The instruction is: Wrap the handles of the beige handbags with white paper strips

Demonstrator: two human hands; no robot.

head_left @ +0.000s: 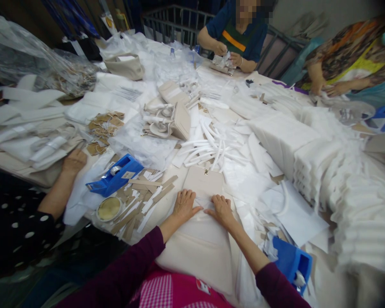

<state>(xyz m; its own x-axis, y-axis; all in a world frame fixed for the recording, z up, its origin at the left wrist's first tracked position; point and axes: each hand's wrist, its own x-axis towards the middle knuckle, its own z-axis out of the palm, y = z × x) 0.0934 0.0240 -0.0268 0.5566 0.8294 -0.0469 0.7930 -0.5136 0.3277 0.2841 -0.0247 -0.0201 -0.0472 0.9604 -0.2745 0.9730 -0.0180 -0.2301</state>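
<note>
A beige handbag (pixel 201 179) with a small gold-coloured clasp lies flat in front of me. My left hand (pixel 185 206) rests palm-down on its left side, fingers stretched forward and thumb pointing inward. Opposite it, my right hand (pixel 223 210) lies the same way on the right side. Between the two thumbs shows a thin whitish sheet, partly covered by my fingers. More beige material (pixel 195 252) spreads from my hands down to my pink apron. I cannot tell whether it belongs to the same bag.
Left of me are a blue tape dispenser (pixel 115 174), a round tin (pixel 109 208) and paper strips (pixel 147 192). Another blue dispenser (pixel 291 261) stands right. White stuffing rolls (pixel 211 145) and stacked white padding (pixel 308 145) lie beyond. A co-worker's hand (pixel 74 161) is at left; two people work across.
</note>
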